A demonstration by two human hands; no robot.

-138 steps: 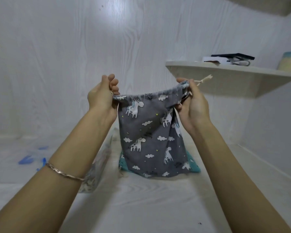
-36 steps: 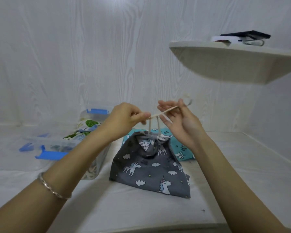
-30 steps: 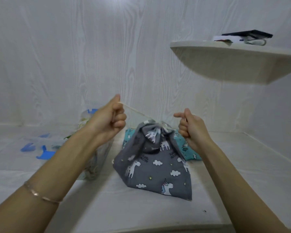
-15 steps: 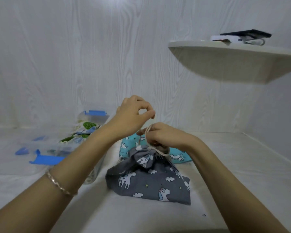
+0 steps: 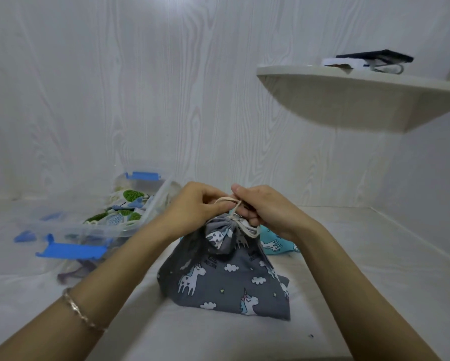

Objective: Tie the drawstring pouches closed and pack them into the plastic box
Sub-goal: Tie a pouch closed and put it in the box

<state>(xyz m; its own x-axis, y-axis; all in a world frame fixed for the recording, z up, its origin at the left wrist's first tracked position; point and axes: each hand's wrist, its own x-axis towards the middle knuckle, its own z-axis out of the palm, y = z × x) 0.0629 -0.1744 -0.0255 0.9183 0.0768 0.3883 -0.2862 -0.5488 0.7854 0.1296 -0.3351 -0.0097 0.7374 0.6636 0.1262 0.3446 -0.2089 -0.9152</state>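
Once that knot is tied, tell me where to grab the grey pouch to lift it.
Best grip the gathered neck just under the cord, coming from above. It stands up as a narrow cinched bunch, while the pouch below spreads wide and limp on the table. The left hand and right hand pinch the cord there.

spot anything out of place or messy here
Nothing really stands out. The left hand and right hand pinch the cord above the grey unicorn pouch; the plastic box stands open with pouches inside, and a teal pouch lies behind the grey one.
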